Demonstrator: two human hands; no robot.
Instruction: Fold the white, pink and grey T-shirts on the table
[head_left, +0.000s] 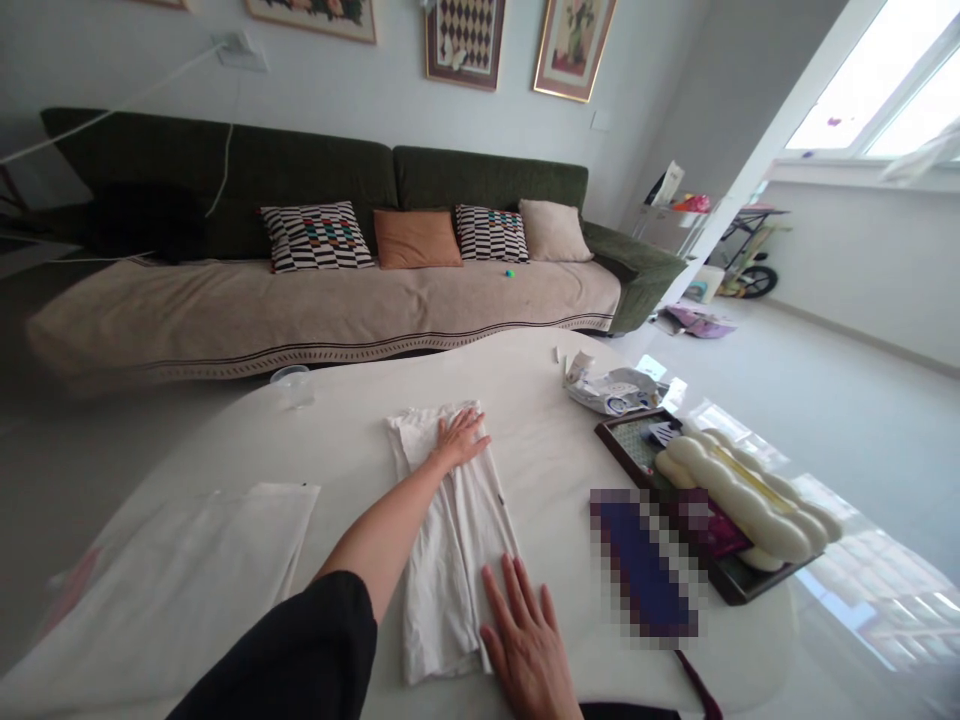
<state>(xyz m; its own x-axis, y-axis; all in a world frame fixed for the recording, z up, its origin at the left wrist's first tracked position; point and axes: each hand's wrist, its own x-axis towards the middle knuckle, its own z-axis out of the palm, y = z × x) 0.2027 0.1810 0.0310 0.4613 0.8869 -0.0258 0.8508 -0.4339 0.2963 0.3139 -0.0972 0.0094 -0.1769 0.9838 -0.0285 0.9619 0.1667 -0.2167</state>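
Observation:
A white cloth garment (pixel 442 560), folded into a long strip, lies flat on the white table (pixel 547 400). My left hand (pixel 460 440) rests on its far end, palm down with fingers spread. Close to me, my right hand (pixel 529 635) lies flat with its fingers stretched out, at the right edge of the garment's near end. Neither hand grips anything. Which kind of garment it is cannot be made out.
A thin white sheet or bag (pixel 187 580) covers the table's left side. On the right are a dark tray (pixel 739 590) with a cream cloud-shaped holder (pixel 742 490), a blurred-out blue item (pixel 645 565) and a crumpled packet (pixel 615 390). A clear cup (pixel 292 385) stands near the far edge.

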